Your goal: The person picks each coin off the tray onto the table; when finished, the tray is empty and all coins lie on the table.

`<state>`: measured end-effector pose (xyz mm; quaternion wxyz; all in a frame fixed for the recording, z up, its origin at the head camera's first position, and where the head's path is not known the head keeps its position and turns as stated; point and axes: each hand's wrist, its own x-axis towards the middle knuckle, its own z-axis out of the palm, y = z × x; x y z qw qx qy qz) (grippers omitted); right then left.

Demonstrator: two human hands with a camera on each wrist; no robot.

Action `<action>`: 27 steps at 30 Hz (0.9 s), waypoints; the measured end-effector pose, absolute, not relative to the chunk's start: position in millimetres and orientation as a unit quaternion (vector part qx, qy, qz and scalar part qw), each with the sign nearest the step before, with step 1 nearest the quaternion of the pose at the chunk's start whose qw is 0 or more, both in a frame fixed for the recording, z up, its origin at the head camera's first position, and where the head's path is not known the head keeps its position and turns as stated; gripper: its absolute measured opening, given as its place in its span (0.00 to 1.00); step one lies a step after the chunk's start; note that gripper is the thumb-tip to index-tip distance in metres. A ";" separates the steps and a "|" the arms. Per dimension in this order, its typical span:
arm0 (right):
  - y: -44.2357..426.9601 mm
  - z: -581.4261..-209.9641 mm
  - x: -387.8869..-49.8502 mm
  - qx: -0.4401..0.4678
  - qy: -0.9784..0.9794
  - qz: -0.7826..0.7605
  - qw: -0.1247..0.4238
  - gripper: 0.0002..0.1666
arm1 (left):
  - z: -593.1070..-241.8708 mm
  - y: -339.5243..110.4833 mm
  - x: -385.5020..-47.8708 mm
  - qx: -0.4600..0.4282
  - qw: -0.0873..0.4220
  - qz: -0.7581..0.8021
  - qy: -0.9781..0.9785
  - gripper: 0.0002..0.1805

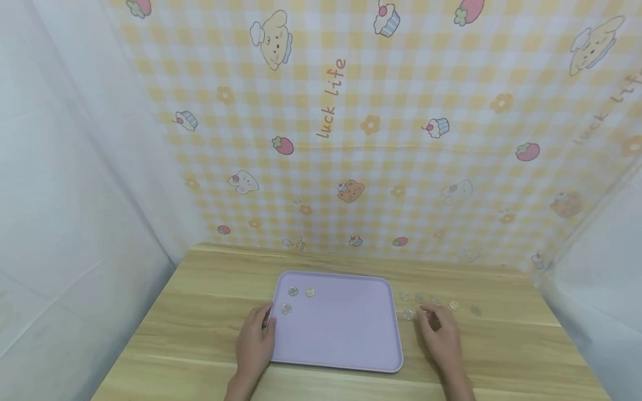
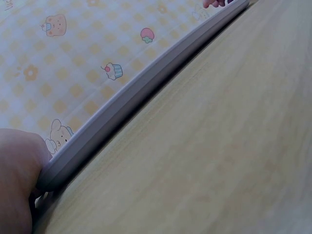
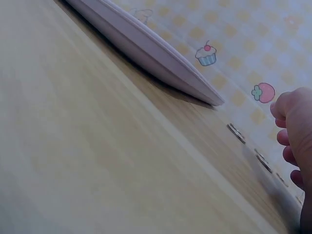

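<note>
A lilac rectangular tray lies on the wooden table. My left hand grips its left rim; in the left wrist view the thumb is at the tray's corner. Toward the tray's far left lie three small, shiny coin-like discs. Right of the tray, my right hand hovers by several similar discs, its fingers loosely bent. In the right wrist view, its fingertips are above the discs, and nothing shows between them.
More discs lie in a loose row beyond the right hand. A yellow checked cloth with cartoon prints hangs behind the table. White sheets close off both sides.
</note>
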<state>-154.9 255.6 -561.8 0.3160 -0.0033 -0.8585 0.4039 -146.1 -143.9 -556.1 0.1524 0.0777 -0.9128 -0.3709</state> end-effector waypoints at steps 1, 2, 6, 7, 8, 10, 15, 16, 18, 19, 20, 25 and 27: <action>254.0 -562.3 -155.4 0.000 -0.857 0.404 0.319 0.10 | -556.0 -143.9 -146.1 0.078 0.152 -0.371 -0.913 0.21; 252.1 -562.5 -155.6 0.006 -0.855 0.405 0.323 0.10 | -555.9 -143.9 -146.0 0.077 0.153 -0.371 -0.913 0.21; 244.5 -562.5 -156.5 0.032 -0.852 0.395 0.342 0.11 | -555.6 -143.7 -146.2 0.075 0.156 -0.372 -0.912 0.21; 242.1 -562.4 -156.4 0.036 -0.854 0.390 0.343 0.11 | -555.7 -143.8 -146.3 0.075 0.157 -0.372 -0.912 0.21; 239.4 -562.0 -156.3 0.039 -0.855 0.386 0.343 0.12 | -555.8 -143.8 -146.4 0.074 0.157 -0.372 -0.912 0.21; 233.2 -560.7 -155.7 0.037 -0.858 0.389 0.333 0.11 | -556.2 -143.9 -146.7 0.073 0.157 -0.372 -0.912 0.21; 212.6 -555.8 -154.5 0.016 -0.873 0.394 0.286 0.11 | -557.2 -144.0 -146.1 0.072 0.152 -0.374 -0.912 0.21; 208.3 -555.2 -154.6 0.015 -0.877 0.391 0.281 0.12 | -557.4 -143.7 -145.8 0.072 0.151 -0.375 -0.912 0.21; 201.3 -555.6 -155.7 0.034 -0.879 0.381 0.286 0.14 | -557.7 -143.0 -144.9 0.073 0.150 -0.376 -0.911 0.21; 198.5 -556.0 -156.4 0.047 -0.879 0.376 0.289 0.15 | -557.7 -142.7 -144.5 0.073 0.149 -0.376 -0.911 0.21; 195.9 -556.6 -157.2 0.062 -0.879 0.370 0.294 0.18 | -557.7 -142.5 -144.2 0.073 0.148 -0.377 -0.911 0.21; 184.6 -557.5 -162.3 0.109 -0.882 0.343 0.304 0.28 | -556.6 -143.2 -144.6 0.070 0.151 -0.376 -0.912 0.21; 179.7 -557.0 -165.0 0.115 -0.883 0.343 0.299 0.29 | -556.4 -143.4 -145.0 0.067 0.161 -0.375 -0.911 0.21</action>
